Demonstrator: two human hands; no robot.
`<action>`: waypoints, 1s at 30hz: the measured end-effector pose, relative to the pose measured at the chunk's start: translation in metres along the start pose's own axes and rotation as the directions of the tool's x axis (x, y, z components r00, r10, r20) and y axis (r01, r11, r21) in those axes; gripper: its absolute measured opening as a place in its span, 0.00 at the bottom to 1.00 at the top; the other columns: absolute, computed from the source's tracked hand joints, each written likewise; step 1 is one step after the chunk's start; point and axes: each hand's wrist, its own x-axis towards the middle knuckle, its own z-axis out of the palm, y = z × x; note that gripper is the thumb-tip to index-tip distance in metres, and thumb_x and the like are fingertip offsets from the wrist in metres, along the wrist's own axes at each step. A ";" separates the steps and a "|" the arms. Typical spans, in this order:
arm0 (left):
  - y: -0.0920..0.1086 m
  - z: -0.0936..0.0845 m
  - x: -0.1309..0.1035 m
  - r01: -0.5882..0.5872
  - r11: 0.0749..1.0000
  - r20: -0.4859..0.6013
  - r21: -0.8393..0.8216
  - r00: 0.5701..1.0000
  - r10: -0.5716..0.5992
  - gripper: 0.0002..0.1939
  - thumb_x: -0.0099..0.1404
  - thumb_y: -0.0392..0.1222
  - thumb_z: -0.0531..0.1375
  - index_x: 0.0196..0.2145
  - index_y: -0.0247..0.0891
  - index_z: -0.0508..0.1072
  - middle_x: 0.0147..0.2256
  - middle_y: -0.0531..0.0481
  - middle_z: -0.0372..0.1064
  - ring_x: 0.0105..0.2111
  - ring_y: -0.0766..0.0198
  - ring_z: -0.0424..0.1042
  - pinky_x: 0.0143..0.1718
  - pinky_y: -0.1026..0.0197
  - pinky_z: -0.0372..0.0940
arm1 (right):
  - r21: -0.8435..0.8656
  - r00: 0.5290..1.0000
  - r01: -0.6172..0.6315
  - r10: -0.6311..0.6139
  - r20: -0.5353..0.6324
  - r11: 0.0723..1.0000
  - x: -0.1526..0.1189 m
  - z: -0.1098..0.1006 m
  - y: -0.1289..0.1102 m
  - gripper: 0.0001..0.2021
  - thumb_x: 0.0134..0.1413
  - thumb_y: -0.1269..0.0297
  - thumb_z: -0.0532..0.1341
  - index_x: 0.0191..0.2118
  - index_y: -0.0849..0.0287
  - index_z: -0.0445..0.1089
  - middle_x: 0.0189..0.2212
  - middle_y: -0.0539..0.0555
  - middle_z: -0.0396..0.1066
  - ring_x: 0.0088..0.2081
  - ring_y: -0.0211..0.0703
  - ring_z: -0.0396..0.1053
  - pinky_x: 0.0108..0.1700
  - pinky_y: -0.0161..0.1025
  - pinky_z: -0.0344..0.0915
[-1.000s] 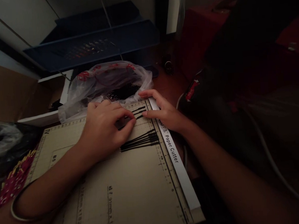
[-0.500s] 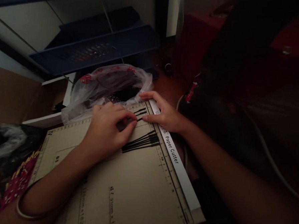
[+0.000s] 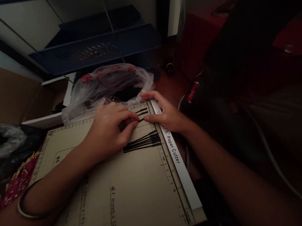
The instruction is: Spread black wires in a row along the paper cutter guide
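A beige paper cutter board (image 3: pixel 139 181) with printed rulers lies before me. On it, my left hand (image 3: pixel 113 125) has thumb and forefinger pinched together at a thin black cord (image 3: pixel 141 120); most of that cord is hidden under the hand. My right hand (image 3: pixel 167 115) rests over the white strip (image 3: pixel 177 155) along the board's right edge. Its thumb touches the cord's right end, while its fingers stretch out apart from the thumb. Two more black cords (image 3: pixel 142 111) lie just beyond. Nearer me, several black cords with thicker ends (image 3: pixel 144 142) fan out side by side.
Past the board's far edge stands a clear plastic bag (image 3: pixel 76 100) with dark pieces inside. An open cardboard box (image 3: pixel 10 96) is at the left, above a black bag (image 3: pixel 21 143) and a magenta bundle (image 3: pixel 19 182). Blue shelves (image 3: pixel 97 50) rise behind. A pale cable (image 3: pixel 272 160) runs at the right.
Both hands keep nearly the same position at the black cord. The whole view has shifted very slightly; the cords on the board lie as before.
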 end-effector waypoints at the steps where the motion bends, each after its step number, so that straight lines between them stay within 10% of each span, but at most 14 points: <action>1: 0.000 0.000 0.000 0.001 1.000 0.004 0.003 1.000 -0.001 0.12 0.71 0.45 0.58 0.36 0.43 0.81 0.32 0.49 0.78 0.36 0.54 0.72 0.38 0.50 0.54 | 0.003 1.000 0.000 0.000 0.000 1.000 0.000 0.000 0.000 0.33 0.47 0.60 0.70 0.59 0.54 0.61 0.63 0.58 0.64 0.68 0.49 0.60 0.75 0.51 0.54; 30: 0.001 -0.001 0.000 0.041 0.999 -0.015 0.024 0.999 -0.040 0.10 0.69 0.48 0.60 0.32 0.44 0.79 0.29 0.50 0.75 0.34 0.53 0.69 0.38 0.50 0.53 | 0.089 0.997 -0.077 0.079 -0.021 0.993 0.001 0.002 -0.005 0.32 0.40 0.67 0.62 0.57 0.54 0.64 0.62 0.55 0.66 0.68 0.49 0.58 0.75 0.51 0.54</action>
